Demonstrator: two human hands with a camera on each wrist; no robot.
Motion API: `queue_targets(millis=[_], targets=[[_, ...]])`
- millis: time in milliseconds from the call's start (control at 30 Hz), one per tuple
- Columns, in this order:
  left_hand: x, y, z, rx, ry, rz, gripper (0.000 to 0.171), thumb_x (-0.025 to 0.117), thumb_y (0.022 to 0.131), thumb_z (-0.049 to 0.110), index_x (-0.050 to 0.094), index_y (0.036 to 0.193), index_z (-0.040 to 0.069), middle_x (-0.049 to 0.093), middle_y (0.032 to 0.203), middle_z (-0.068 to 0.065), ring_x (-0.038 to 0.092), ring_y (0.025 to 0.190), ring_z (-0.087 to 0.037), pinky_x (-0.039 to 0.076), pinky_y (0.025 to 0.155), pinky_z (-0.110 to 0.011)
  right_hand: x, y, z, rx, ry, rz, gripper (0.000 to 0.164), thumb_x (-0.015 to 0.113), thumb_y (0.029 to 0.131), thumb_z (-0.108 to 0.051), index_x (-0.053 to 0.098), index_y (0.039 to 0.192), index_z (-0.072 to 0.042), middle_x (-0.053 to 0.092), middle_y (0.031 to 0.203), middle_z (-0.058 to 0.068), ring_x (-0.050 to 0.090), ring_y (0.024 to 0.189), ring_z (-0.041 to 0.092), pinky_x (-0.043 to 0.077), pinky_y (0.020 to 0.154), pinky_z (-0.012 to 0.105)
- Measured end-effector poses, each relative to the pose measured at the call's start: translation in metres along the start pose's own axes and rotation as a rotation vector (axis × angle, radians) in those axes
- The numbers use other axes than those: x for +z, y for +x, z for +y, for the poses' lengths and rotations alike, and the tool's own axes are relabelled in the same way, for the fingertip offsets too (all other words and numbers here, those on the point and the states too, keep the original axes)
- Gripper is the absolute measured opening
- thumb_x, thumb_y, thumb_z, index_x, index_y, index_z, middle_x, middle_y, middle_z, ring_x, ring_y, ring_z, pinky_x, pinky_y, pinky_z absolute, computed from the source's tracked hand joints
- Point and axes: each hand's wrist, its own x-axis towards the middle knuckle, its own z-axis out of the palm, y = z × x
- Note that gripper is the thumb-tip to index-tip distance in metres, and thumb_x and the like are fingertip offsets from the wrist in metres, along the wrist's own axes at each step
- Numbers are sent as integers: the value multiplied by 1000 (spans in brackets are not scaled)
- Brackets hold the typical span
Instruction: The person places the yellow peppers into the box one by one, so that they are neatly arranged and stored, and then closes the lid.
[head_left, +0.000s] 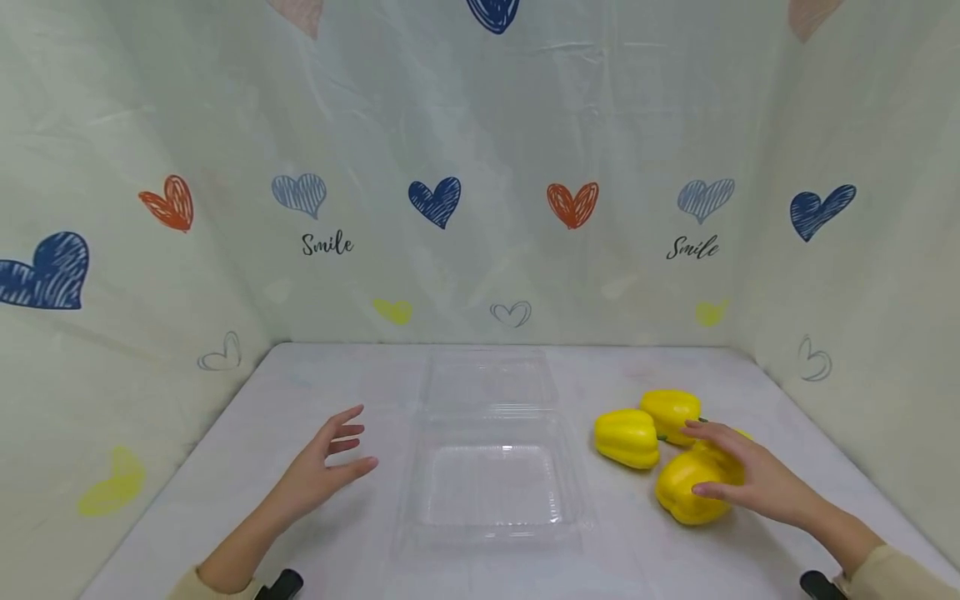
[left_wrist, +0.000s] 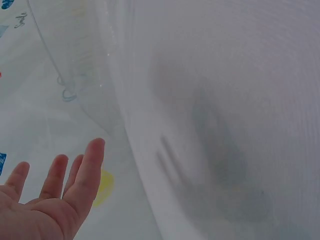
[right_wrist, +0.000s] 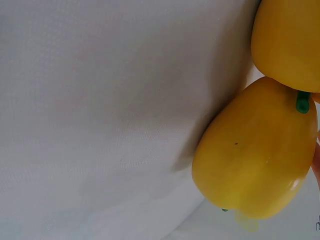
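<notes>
Yellow and glossy, the nearest lobed bell pepper (head_left: 682, 497) sat on the white-covered table (head_left: 352, 567) by your right hand (head_left: 761, 479), whose fingers spread loosely, unclenched; you couldn't tell whether they touched it. You seemed to be at the reach; next likely called for curling those fingers round it. Your left hand (head_left: 318, 471) hung relaxed, holding nothing, beside the clear plastic box (head_left: 487, 533). Two more yellow peppers (head_left: 625, 437) lay farther back.

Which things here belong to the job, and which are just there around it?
Likely the job:
yellow peppers, by the right hand
clear open container, between that hand and the left hand

Just surroundings:
heart-print backdrop
white tabletop
</notes>
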Motion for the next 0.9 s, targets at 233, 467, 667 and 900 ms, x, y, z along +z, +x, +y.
queue_targets(millis=[233,467,667,900], targets=[[11,6,1,-62,-45,-2,72,73,81,27,33,141,17,47,130,-18,49,116,-34,50,86,-44,1,2,6,-78,44,-37,62,83,68,-24,57,123,-12,56,122,1,24,120,-14,15,92,0],[23,10,8,-134,-170,-30,70,74,80,22,37,139,14,46,129,-19,50,113,-34,54,79,-38,-1,2,7,-88,37,-79,60,83,67,-28,59,121,-15,56,121,5,30,116,-11,15,91,0],[30,13,10,-120,-297,-99,69,72,82,14,35,140,8,43,128,-24,55,105,-30,55,73,-39,-1,0,6,-115,12,-106,55,82,68,-32,61,117,-20,56,122,4,39,113,-4,15,90,0],[38,17,9,-119,-341,-142,66,71,83,12,36,139,4,46,124,-25,60,94,-26,56,68,-40,-3,0,7,-148,6,-158,53,82,69,-32,59,117,-28,55,124,3,40,114,-1,15,91,0]])
